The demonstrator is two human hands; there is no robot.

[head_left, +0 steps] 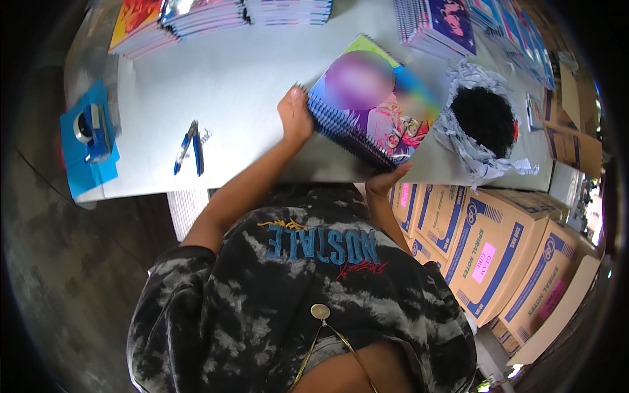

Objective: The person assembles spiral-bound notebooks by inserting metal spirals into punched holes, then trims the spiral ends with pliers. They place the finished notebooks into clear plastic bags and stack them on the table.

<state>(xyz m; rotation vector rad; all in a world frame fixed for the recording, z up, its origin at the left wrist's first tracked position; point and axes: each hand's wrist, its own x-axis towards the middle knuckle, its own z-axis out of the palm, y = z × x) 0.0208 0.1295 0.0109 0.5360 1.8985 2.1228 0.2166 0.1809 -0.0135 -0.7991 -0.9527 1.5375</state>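
A stack of spiral notebooks [406,128] with colourful covers is tilted between my hands over the table's near edge. My left hand [296,114] grips its left corner, thumb up against the black coils. Low at the near corner, my right hand [388,180] holds the stack from below; part of its fingers is hidden under the notebooks. To the left, a pair of blue-handled pliers [191,149] lies on the white table [229,72], with a small curl of wire [205,135] beside it.
Piles of notebooks [209,16] line the far edge, with another pile [436,26] at far right. A tape dispenser [97,134] rests on blue sheets at left. Crumpled paper [468,154] surrounds a black fuzzy bundle [483,121] on the right. Cardboard boxes [491,255] stand below right.
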